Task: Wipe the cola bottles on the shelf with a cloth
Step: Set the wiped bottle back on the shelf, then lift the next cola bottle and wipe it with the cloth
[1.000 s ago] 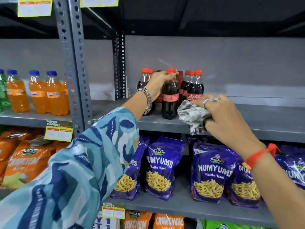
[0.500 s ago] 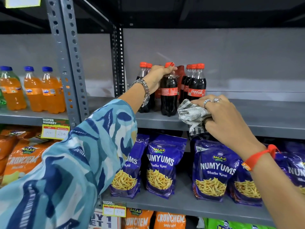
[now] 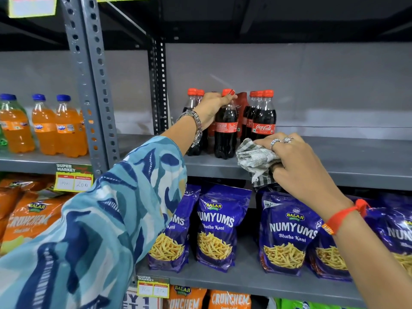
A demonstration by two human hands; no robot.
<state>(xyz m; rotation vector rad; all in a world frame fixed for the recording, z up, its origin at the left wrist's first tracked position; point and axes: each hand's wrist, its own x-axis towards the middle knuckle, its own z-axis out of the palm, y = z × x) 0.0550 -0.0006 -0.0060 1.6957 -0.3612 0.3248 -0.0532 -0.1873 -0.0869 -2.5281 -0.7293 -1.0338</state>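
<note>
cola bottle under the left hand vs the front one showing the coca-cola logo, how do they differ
The held cola bottle is gripped at its neck by the left hand; the logo bottle stands free, with the cloth in front of it. The held one's label shows small print, the other the script logo. Both are upright, dark and red-capped.

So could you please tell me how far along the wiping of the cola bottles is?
Nothing looks finished. In hand: the left hand grips the front cola bottle by its neck, while the right hand presses the checked cloth on the shelf edge, off the bottle. Left: the other cola bottles.
</note>
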